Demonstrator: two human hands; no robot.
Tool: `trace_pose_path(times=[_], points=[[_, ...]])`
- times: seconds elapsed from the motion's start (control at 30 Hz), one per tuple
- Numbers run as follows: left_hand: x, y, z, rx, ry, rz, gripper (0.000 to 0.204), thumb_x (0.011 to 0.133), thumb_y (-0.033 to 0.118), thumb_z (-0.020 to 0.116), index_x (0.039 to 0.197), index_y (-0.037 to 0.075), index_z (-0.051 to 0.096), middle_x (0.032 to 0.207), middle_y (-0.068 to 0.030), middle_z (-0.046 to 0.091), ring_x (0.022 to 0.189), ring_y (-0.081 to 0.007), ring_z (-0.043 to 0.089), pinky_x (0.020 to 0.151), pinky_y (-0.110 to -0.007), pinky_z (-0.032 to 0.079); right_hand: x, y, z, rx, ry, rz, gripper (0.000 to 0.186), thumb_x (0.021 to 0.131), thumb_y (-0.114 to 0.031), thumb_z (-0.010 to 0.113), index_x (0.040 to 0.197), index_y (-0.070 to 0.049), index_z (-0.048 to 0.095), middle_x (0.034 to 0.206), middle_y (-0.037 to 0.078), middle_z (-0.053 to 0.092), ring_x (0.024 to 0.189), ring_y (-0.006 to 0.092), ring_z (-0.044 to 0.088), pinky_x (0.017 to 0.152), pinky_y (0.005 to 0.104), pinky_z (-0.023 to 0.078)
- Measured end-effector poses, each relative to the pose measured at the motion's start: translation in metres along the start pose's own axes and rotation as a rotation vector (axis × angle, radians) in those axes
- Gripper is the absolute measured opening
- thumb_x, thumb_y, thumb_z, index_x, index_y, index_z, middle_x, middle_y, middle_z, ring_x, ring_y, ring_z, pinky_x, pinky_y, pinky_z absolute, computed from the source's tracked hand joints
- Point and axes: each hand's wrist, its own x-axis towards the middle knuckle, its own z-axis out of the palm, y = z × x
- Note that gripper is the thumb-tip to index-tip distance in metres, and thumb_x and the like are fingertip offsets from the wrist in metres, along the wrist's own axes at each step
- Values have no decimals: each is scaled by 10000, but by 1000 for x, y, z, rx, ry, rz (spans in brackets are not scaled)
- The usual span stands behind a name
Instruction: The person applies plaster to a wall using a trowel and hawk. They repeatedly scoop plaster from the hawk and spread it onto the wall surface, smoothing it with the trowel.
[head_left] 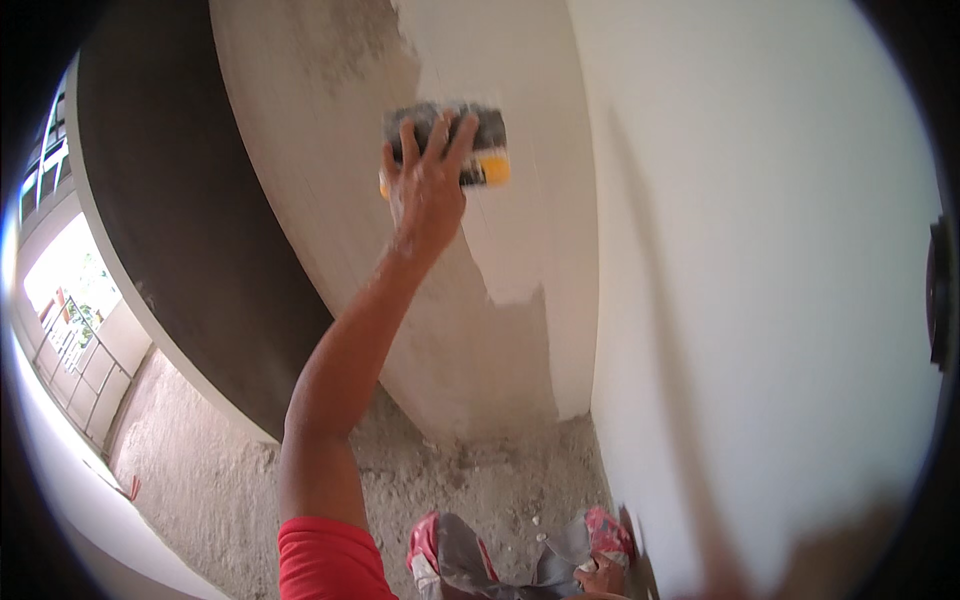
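My left hand (430, 190) is raised against the wall ahead, its fingers spread over the back of a wide putty knife (490, 130). The tool has a grey, white-smeared blade and a black and yellow grip; motion blurs it a little. Its blade lies against the wall (500, 240), across the border between a smooth pale coat and a rougher, greyish-beige surface. White residue marks my left fingers and wrist. Low in the picture, my right hand (603, 577) is by my right leg, mostly cut off by the lower edge; what it holds, if anything, cannot be made out.
A smooth white wall (760, 250) meets the coated wall at a corner on the right. To the left stands a dark panel (180, 200) with a pale edge, and beyond it a metal railing (90, 370). Rough concrete floor (480, 480) lies below, around my red-and-white shoes (424, 545).
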Motion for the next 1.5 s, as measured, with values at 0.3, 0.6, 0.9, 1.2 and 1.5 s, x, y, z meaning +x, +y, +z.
trace_pose_path(times=[0.3,0.6,0.9,1.2,1.5], points=[[346,-104,-77,160,226,26,703,766,-35,583,1396,252,460,1408,-70,485,1284,-387,412,1048,-585,309,-43,-113,-90,-96,-144,164,422,654,-356,717,919,-33,653,786,219,670,762,394,658,685,480,518],[483,-137,-30,106,-40,70,581,874,-3,454,1429,162,417,1406,-177,463,1272,-344,464,1099,-491,305,-99,-142,-124,-183,-147,294,460,633,-380,720,926,-31,657,782,225,672,770,389,664,692,481,521],[381,-132,29,74,-121,95,574,825,-31,471,1386,91,461,1372,-198,488,1279,-357,444,1106,-429,330,-80,-118,-118,-124,-50,189,398,641,-311,696,895,-8,649,820,242,663,815,416,649,717,502,509],[121,-48,62,153,-12,28,605,792,-30,519,1369,152,511,1392,-166,494,1278,-424,426,1066,-578,302,-41,-74,-65,46,28,221,295,657,-254,690,829,-26,614,797,206,647,762,407,628,688,464,501],[-126,42,128,59,-118,-71,716,750,-57,585,1390,245,475,1408,-84,477,1281,-421,387,1048,-597,291,-13,-6,4,69,148,-99,227,650,-143,690,781,-16,556,723,179,584,651,405,577,595,457,468]])
